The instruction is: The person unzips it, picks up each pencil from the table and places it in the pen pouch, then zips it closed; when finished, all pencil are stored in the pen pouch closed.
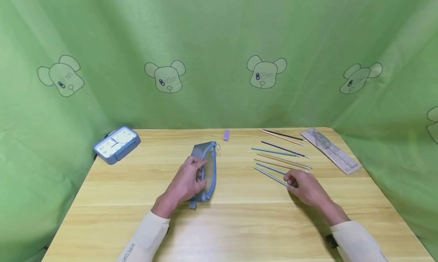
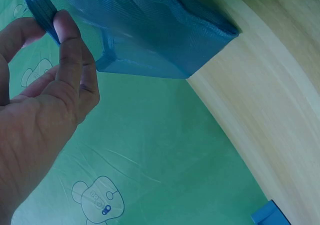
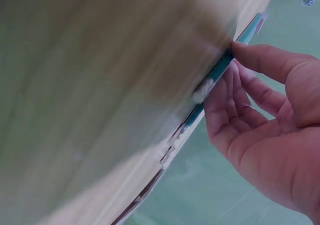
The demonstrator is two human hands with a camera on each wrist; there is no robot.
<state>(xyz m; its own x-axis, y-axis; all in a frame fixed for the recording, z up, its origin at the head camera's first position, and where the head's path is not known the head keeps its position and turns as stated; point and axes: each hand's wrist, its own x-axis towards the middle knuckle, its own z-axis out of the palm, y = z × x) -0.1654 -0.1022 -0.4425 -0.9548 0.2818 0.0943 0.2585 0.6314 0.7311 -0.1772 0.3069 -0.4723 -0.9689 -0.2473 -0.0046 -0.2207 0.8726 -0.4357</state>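
Standing apart, the left hand [image 1: 185,181] pinches a blue pouch [image 1: 210,171], the right hand [image 1: 305,186] a teal pencil [image 3: 218,70].

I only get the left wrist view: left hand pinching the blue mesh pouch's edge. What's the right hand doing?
Observer: The right hand pinches a teal pencil.
Operator: Anything behind the pouch?
Observer: In the head view, a small purple block lies farther back, slightly to its right.
Operator: And far right?
Observer: A long pale packet lies slanted to the right of the other pencils.
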